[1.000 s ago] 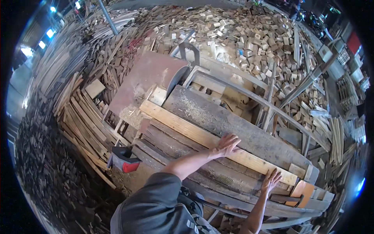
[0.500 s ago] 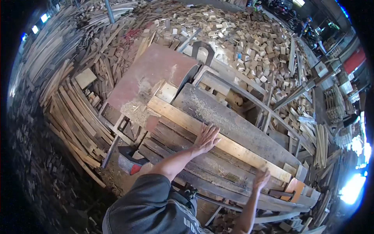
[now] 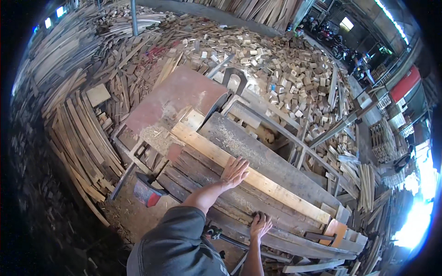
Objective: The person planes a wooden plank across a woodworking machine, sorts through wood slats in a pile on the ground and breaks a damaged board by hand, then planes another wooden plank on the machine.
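A long pale wooden plank [image 3: 276, 186] lies slantwise along the worn board bench [image 3: 193, 172]. My left hand [image 3: 235, 172] rests on the plank's near edge, fingers stretched out. To its right and nearer me, my right hand [image 3: 261, 224] is bent down over the bench boards, apart from the plank. Its fingers are curled at something dark that I cannot make out. The plank's far left end meets a short pale wood block [image 3: 193, 118] beside a reddish-brown panel [image 3: 177, 99]. An orange-brown wooden piece [image 3: 335, 231] stands by its right end.
Sawdust lies on a dark metal plate [image 3: 258, 152] beyond the plank. A metal frame rail [image 3: 281, 129] runs behind it. Farther off is a big heap of cut wood blocks [image 3: 294, 78]. Long curved strips [image 3: 80, 138] are stacked at left. A red-and-grey box [image 3: 146, 191] sits at the bench's near left.
My right hand has left the plank's right part and moved left and nearer me, its fingers now curled over the bench. My left hand stays on the plank. The head view has shifted slightly.
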`<state>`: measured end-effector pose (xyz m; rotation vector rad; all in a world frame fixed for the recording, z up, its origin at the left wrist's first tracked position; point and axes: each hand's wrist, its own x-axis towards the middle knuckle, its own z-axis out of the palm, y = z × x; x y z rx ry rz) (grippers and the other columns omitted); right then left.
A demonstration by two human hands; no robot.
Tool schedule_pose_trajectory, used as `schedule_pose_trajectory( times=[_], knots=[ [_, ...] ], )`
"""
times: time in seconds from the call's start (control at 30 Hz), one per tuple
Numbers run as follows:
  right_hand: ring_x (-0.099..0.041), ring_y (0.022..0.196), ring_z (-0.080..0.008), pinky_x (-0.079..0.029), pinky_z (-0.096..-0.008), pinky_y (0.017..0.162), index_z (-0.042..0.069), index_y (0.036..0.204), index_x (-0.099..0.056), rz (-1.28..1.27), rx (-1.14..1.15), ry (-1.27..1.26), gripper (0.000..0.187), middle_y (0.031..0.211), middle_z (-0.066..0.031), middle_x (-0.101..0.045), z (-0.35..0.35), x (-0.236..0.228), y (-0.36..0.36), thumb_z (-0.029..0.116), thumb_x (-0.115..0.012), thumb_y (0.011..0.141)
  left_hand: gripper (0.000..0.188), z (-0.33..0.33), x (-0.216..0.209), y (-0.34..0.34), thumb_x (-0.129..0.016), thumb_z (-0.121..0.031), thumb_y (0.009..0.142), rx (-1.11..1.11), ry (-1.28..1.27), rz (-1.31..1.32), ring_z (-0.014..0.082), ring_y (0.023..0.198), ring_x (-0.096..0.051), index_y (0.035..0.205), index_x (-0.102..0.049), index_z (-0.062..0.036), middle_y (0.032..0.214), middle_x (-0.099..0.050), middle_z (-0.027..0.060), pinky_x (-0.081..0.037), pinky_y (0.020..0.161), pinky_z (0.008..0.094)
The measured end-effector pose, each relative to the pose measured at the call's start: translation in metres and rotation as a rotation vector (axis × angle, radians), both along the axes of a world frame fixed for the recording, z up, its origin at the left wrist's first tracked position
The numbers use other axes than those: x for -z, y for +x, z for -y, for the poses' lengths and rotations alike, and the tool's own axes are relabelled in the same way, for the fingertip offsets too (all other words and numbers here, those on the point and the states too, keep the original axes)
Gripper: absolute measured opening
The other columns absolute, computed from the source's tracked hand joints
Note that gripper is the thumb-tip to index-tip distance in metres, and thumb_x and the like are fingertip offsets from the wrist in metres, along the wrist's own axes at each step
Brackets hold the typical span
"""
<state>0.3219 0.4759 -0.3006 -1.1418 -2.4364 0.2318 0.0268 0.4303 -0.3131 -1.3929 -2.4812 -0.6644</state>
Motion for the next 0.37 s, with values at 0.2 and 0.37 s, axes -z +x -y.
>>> schedule_pose_trajectory(
  times=[0.2, 0.37],
  knots=[
    [-0.059, 0.099, -0.0349, -0.040, -0.0482, 0.091, 0.008, 0.096, -0.072, -0.036, 0.138, -0.076, 0.032, 0.100, -0.0136, -0.066, -0.004, 0.002, -0.015, 0.035, -0.056, 0.095, 0.051, -0.004, 0.001, 0.000, -0.054, -0.042, 0.094, -0.036, 0.056, -0.003, 0.0288, 0.135, -0.041, 0.133, -0.056, -0.0106, 0.135, -0.053, 0.0084, -0.026, 0.113, 0.0557],
    [-0.058, 0.103, -0.0353, -0.036, -0.0468, 0.096, 0.008, 0.100, -0.072, 0.152, 0.346, -0.216, 0.039, 0.109, -0.0182, -0.066, -0.006, -0.004, -0.028, 0.042, -0.055, 0.095, 0.053, -0.008, 0.008, 0.000, -0.057, -0.042, 0.092, -0.011, -0.019, 0.129, 0.0295, 0.138, -0.038, 0.135, -0.051, -0.0125, 0.135, -0.051, 0.0093, -0.023, 0.115, 0.0566]
  ],
)
